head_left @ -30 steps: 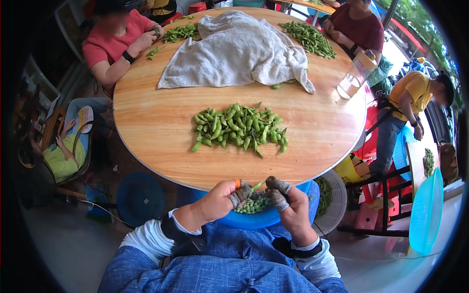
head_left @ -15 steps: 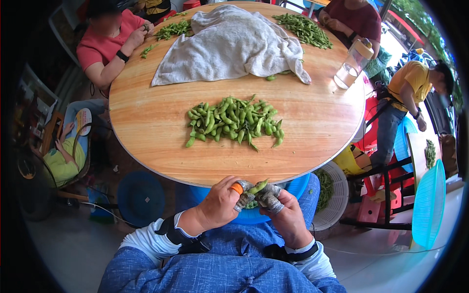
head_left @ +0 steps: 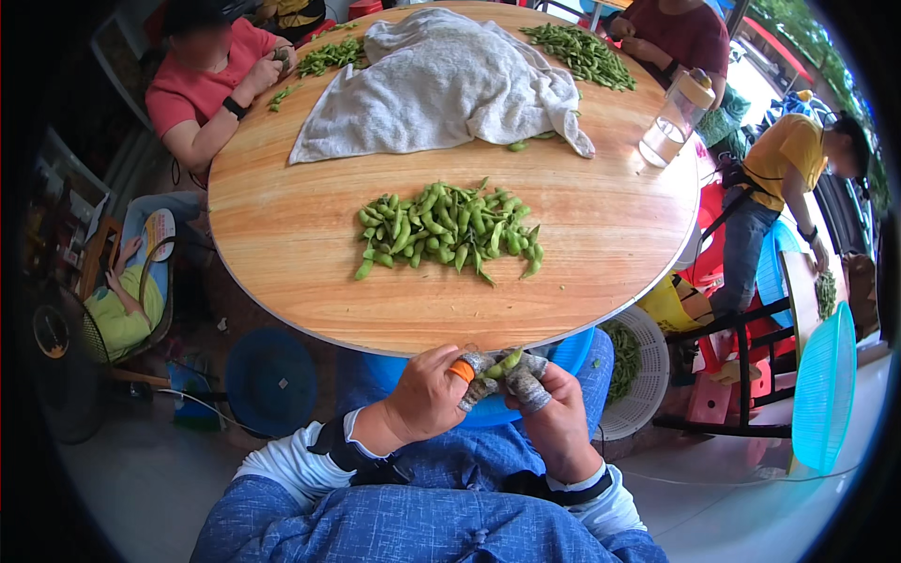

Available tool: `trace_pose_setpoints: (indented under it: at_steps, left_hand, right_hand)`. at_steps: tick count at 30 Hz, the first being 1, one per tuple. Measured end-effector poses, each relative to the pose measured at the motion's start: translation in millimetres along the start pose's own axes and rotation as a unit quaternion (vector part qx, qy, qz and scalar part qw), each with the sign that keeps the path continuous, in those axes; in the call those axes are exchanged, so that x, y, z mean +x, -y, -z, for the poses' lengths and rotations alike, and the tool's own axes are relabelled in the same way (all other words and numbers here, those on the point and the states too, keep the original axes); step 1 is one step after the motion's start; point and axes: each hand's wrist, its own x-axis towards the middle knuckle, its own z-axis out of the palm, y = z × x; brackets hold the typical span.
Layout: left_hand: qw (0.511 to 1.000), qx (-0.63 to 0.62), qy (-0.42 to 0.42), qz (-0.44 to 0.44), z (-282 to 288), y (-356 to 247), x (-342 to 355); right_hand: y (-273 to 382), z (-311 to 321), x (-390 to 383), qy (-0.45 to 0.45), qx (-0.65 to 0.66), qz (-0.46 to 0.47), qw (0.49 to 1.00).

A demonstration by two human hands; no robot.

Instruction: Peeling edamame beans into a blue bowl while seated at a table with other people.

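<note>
Just off the near table edge, a green edamame pod (head_left: 507, 362) is pinched between my two hands. My left hand (head_left: 427, 392) has grey wrapping on its thumb and fingertip and an orange band on one finger; its fingertips close on the pod's left end. My right hand (head_left: 558, 413), also wrapped in grey at the fingertips, grips the other end. Under both hands is a blue basin (head_left: 574, 353), mostly hidden. A heap of edamame pods (head_left: 446, 230) lies on the round wooden table (head_left: 282, 244) in front of me.
A grey-white towel (head_left: 432, 89) covers something mid-table. A clear bottle (head_left: 668, 131) stands at the right. More pods (head_left: 584, 56) lie at the far side, where other people sit. A white basket (head_left: 648, 385) holds pods on the floor; a dark blue tub (head_left: 272, 382) sits left.
My hands have shifted slightly right, and the pod between them has moved a little right and down. At the right, the person in yellow has lowered a hand toward the pods there.
</note>
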Motion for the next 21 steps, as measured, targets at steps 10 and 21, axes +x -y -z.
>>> trace_pose_setpoints:
  at_steps: [10,21]
  left_hand:
    - [0.998,0.060,0.002,0.000,10,-9,6]
    - [0.995,0.085,-0.015,-0.048,9,-5,8]
  right_hand:
    - [5,-6,-5,-0.042,-0.048,0.014,0.998]
    - [4,-9,2,-0.049,-0.047,0.019,0.998]
